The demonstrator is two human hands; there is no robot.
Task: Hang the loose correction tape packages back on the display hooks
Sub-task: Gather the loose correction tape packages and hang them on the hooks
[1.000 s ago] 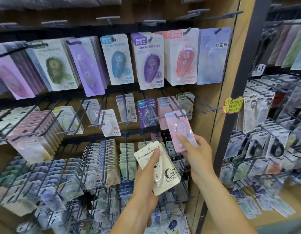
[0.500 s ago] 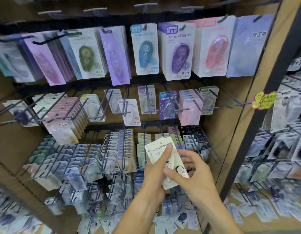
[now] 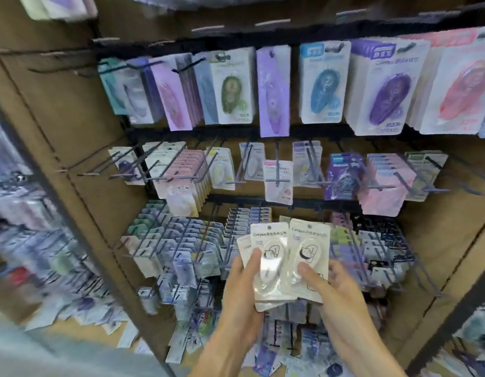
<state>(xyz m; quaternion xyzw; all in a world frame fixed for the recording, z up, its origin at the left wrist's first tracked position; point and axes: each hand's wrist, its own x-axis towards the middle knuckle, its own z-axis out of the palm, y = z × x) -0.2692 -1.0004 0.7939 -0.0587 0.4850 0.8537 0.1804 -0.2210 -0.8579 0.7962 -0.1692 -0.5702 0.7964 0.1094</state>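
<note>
Cream Campus correction tape packages with a cartoon figure are held in front of the lower hooks. My left hand (image 3: pixel 242 292) grips a small stack of them (image 3: pixel 271 257), thumb on the front. My right hand (image 3: pixel 333 292) pinches one separate cream package (image 3: pixel 310 248) beside the stack, thumb on its blister. Black display hooks (image 3: pixel 181 178) jut from the brown board in three rows; several in the middle row carry few or no packages.
Large packages hang on the top row (image 3: pixel 323 85). A pink stack (image 3: pixel 385 183) hangs at middle right. Dense small packages (image 3: pixel 167 238) fill the lower hooks. Loose packages (image 3: pixel 94 314) lie on the shelf floor. A dark upright post (image 3: pixel 59 213) stands at left.
The pink package has left my right hand, which came down to the cream stack and drew one package off to the right. The view swung left and down.
</note>
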